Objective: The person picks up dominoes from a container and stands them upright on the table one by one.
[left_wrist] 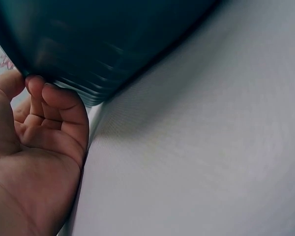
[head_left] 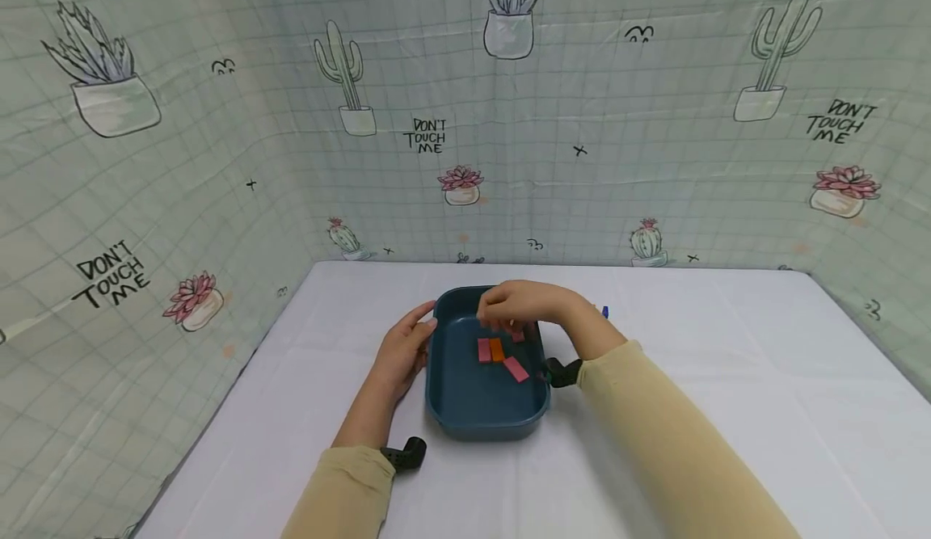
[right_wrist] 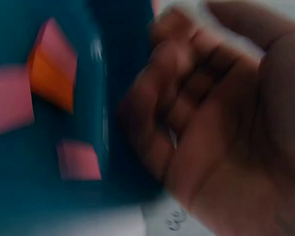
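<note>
Blocks, pink and orange, are best handled singly, neighbours left undisturbed, with the blue tray kept steady. Tray's left rim is gripped by the left hand. Blocks are seen inside on the tray's floor, right of that hand, close by the right hand. Right fingers appear bent; whether anything is held cannot be told, view blurred.

The words DON'T TOUCH ME – readable three times – stand on the plant-printed backdrop
</note>
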`<state>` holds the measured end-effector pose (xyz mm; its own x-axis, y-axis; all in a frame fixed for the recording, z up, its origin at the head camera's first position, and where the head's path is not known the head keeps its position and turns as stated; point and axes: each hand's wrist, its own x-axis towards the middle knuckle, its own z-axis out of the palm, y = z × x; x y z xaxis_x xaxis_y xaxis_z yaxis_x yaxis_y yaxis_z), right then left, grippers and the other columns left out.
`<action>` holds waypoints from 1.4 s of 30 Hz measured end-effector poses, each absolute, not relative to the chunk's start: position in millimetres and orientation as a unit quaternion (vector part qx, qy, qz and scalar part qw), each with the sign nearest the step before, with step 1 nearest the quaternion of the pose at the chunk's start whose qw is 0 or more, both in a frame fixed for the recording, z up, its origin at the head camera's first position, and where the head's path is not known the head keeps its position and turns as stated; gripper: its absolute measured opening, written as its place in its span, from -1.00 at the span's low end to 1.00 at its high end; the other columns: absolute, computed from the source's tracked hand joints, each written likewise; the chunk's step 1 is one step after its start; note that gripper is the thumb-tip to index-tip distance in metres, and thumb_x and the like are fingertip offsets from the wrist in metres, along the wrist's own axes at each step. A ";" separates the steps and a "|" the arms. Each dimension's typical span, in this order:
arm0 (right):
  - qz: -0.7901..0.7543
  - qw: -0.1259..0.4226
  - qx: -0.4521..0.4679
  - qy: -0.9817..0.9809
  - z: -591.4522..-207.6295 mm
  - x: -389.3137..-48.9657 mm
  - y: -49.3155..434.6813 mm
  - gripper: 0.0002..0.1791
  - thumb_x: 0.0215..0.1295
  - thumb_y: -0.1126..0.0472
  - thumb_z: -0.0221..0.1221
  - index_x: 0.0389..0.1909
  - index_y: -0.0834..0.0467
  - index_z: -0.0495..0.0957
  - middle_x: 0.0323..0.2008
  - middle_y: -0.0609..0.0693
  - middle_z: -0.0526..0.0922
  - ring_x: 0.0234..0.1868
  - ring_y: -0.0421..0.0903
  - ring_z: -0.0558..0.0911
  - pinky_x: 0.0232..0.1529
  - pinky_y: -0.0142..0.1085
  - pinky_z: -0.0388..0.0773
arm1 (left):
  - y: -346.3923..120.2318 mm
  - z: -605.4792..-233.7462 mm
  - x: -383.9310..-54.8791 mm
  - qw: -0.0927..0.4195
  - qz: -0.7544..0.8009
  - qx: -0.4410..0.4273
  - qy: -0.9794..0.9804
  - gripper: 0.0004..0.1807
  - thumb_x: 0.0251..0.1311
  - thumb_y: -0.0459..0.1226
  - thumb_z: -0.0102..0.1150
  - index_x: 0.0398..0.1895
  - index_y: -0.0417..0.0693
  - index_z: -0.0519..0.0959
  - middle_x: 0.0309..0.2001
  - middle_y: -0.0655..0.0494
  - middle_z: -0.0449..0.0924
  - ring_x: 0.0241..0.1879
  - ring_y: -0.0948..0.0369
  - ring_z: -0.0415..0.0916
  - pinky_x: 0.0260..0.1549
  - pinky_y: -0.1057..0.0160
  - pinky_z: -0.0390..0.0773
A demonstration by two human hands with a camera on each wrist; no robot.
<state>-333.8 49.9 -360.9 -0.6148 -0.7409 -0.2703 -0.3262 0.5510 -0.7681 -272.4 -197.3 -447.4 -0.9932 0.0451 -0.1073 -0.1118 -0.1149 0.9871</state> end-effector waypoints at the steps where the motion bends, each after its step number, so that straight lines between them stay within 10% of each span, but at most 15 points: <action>1: -0.337 0.315 -0.313 0.830 -362.9 -335.2 44.6 -0.68 0.44 0.00 0.05 -0.14 0.15 0.62 -0.32 0.09 0.60 -0.37 0.15 0.59 -0.33 -0.11 0.59 | -196.2 -447.7 -272.8 0.054 0.746 -0.022 0.663 -0.57 0.41 -0.15 0.09 0.33 0.20 0.45 -0.54 0.22 0.43 -0.64 0.31 0.27 -0.63 0.40 0.28; 11: -0.357 0.411 -0.246 0.802 -389.5 -337.3 19.6 -0.74 0.45 0.14 0.03 -0.10 0.21 0.61 -0.31 0.09 0.66 -0.41 -0.09 0.60 -0.31 -0.25 0.62 | -186.7 -447.5 -276.4 0.061 0.755 -0.004 0.653 -0.56 0.42 -0.17 0.07 0.34 0.20 0.43 -0.28 0.08 0.55 -0.45 0.29 0.46 -0.42 0.35 0.53; 28: -0.266 0.273 -0.314 0.870 -407.0 -339.0 11.3 -0.69 0.29 0.27 0.22 -0.01 -0.15 0.62 0.16 -0.03 0.42 -0.25 -0.07 0.53 -0.30 -0.27 0.49 | -190.9 -448.8 -274.7 0.051 0.746 -0.007 0.664 -0.59 0.41 -0.16 0.09 0.30 0.24 0.46 -0.42 0.13 0.50 -0.55 0.31 0.38 -0.54 0.40 0.42; 42: -0.280 0.288 -0.310 0.862 -408.8 -341.2 3.7 -0.79 0.28 0.25 0.21 -0.09 -0.05 0.58 -0.25 -0.03 0.55 -0.51 -0.13 0.40 -0.50 -0.33 0.38 | -198.0 -450.0 -274.5 0.048 0.750 -0.008 0.659 -0.56 0.41 -0.17 0.08 0.34 0.19 0.43 -0.50 0.20 0.40 -0.58 0.30 0.31 -0.56 0.39 0.36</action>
<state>-341.2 3.7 -408.8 -0.6418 -0.6955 -0.3230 -0.3732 0.6513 -0.6607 -274.5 -198.0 -450.0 -0.9952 0.0617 -0.0758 -0.0831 -0.1263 0.9885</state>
